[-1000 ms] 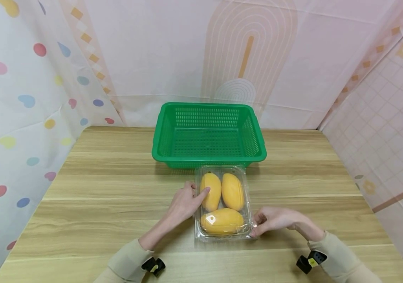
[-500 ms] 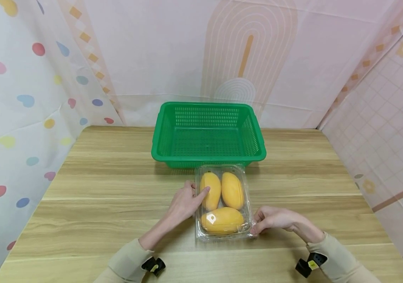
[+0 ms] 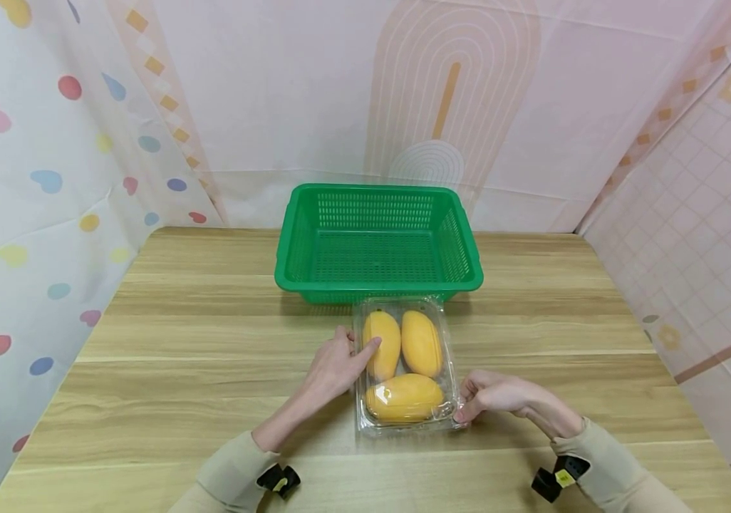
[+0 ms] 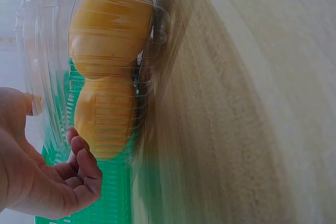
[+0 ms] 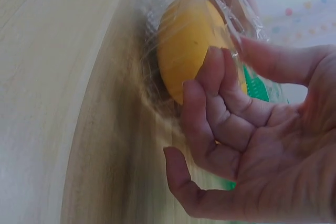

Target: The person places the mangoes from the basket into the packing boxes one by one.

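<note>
A clear plastic clamshell box lies on the table against the front of the green basket. Inside it are three yellow mangoes: one crosswise near mango and two lengthwise behind it. My left hand holds the box's left side, thumb on the lid and fingers curled by the wall, as the left wrist view shows. At the near right corner my right hand pinches the box's edge between thumb and fingers. In the right wrist view, the fingers partly cover a mango.
Nothing is seen inside the slotted green basket, which stands at the back of the wooden table. Patterned cloth walls close off the back and both sides. Each wrist wears a black strap device.
The right hand, still at the box's corner, has shifted very slightly away from me. The near end of the box has moved barely with it. My left hand stays in place.
</note>
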Demonstrator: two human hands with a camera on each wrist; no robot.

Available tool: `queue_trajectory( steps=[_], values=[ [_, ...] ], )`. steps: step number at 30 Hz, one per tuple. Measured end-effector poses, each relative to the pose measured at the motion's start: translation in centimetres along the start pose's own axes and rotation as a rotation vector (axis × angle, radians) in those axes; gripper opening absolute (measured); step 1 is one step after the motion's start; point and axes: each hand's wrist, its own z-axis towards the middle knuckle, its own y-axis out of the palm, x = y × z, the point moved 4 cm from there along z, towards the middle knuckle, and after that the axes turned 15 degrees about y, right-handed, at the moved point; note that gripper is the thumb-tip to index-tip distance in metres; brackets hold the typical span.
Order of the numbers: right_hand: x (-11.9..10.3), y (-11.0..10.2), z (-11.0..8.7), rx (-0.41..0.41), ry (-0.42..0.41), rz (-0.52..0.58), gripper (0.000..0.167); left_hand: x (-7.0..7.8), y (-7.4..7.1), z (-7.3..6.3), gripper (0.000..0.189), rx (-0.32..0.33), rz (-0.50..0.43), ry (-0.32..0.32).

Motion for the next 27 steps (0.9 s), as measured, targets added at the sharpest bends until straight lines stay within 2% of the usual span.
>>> queue_trajectory(
  steps=[9, 14, 21, 27],
  values=[
    [-0.05, 0.23, 0.2, 0.082, 0.04, 0.011, 0.008, 0.05, -0.1, 0.1, 0.057, 0.011, 0.013, 0.023],
    [-0.15, 0.3, 0.22, 0.1, 0.04, 0.0, 0.009, 0.12, -0.17, 0.11, 0.057, 0.014, 0.021, 0.035],
    [-0.26, 0.15, 0.24, 0.066, 0.025, -0.032, 0.014, 0.06, -0.18, 0.19, 0.059, 0.01, 0.022, 0.026],
    [-0.02, -0.1, 0.37, -0.007, 0.004, -0.051, 0.024, -0.16, -0.31, 0.28, 0.06, 0.01, 0.032, 0.012]
  ],
)
